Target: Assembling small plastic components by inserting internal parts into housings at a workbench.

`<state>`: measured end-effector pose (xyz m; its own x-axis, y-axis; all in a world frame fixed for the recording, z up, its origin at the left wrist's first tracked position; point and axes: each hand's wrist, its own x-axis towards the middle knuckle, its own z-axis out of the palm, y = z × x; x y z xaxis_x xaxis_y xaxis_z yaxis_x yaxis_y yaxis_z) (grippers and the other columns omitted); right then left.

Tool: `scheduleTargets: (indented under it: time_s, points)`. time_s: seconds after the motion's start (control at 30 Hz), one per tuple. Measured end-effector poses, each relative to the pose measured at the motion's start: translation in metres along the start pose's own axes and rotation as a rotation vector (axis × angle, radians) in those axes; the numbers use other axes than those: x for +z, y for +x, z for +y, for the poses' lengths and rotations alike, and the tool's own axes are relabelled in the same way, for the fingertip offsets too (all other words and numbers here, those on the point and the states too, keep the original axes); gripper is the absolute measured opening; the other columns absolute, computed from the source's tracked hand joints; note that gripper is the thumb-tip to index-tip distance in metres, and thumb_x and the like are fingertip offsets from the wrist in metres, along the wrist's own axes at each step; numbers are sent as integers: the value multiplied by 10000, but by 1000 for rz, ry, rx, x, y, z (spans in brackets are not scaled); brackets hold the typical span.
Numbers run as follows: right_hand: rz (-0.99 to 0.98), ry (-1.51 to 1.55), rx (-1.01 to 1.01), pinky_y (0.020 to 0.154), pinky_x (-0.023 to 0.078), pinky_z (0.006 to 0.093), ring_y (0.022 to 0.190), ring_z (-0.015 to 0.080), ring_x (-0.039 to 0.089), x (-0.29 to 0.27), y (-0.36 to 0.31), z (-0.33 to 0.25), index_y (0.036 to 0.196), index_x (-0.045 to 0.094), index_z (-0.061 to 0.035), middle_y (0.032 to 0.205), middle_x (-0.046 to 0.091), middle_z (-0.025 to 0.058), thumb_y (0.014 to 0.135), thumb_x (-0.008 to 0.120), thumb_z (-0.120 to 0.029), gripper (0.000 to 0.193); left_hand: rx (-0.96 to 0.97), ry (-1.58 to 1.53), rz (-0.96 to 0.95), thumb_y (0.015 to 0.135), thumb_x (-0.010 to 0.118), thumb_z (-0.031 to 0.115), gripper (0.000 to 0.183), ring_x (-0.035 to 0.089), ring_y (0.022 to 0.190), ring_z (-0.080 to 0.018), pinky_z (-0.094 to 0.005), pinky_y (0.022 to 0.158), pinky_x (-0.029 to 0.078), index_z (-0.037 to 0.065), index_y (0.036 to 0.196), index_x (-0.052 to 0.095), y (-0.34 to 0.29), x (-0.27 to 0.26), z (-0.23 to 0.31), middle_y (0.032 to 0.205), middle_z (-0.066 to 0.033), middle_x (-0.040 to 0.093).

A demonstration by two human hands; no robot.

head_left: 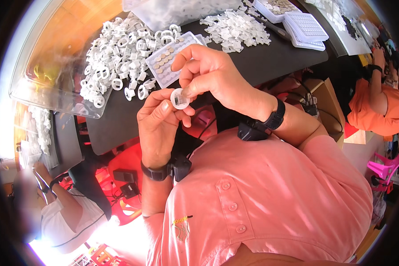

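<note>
Over the near edge of the dark table, my left hand [157, 116] pinches a round white plastic part [180, 101] between thumb and fingers. A small squarish recess shows on the part's upward face. From the right, my right hand [219, 73] reaches in with its thumb pressed on the part's upper edge. Its index finger arches free of the part, and the other fingers are curled. Whether a tiny piece sits under that thumb is hidden. Just beyond both hands lies a white dimpled tray [164, 81] with several small beige discs [166, 57] in its pockets.
A heap of white ring-shaped parts [119, 48] lies left of the tray, beside a clear plastic bin [53, 95]. Small flat white pieces [235, 29] are piled farther back. Stacked white trays [307, 27] stand back right, near a dark elongated tool [277, 30]. Other people sit left and right.
</note>
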<state>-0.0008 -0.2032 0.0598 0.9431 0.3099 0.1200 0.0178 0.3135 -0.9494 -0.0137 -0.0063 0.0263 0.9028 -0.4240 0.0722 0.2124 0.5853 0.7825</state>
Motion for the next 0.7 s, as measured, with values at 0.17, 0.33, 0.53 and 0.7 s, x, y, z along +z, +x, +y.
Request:
scheduleTargets:
  time_s: [0.17, 0.33, 0.53, 0.7]
  points:
    - [43, -333, -158, 669, 481, 255, 730, 88, 593, -2, 2, 5, 1019, 605, -11, 783, 627, 27, 845, 647, 20, 181, -16, -65, 19, 938, 613, 99, 256, 664, 764, -245, -345, 610, 522, -47, 1147, 617, 0, -11, -1, 1012, -222, 678]
    - [205, -1426, -617, 708, 506, 395, 844, 293, 629, -34, 21, 0, 909, 650, -77, 900, 615, 71, 760, 714, -35, 167, 77, -203, 49, 935, 610, 87, 281, 633, 819, -216, -332, 671, 488, -40, 1185, 614, 5, -25, 6, 1079, -212, 664]
    - [120, -1555, -580, 738, 475, 418, 856, 294, 608, -39, 6, 15, 865, 669, -113, 891, 575, 76, 726, 722, -98, 150, 78, -177, 112, 928, 615, 51, 272, 641, 862, -222, -330, 699, 499, -30, 1188, 620, 11, -24, 6, 1070, -182, 664]
    - [11, -1498, -425, 737, 503, 406, 855, 297, 632, -39, 10, -8, 896, 663, -86, 893, 612, 68, 750, 730, -77, 161, 88, -156, 119, 929, 611, 43, 256, 650, 856, -222, -324, 692, 506, -36, 1172, 623, 18, -23, 4, 1054, -170, 665]
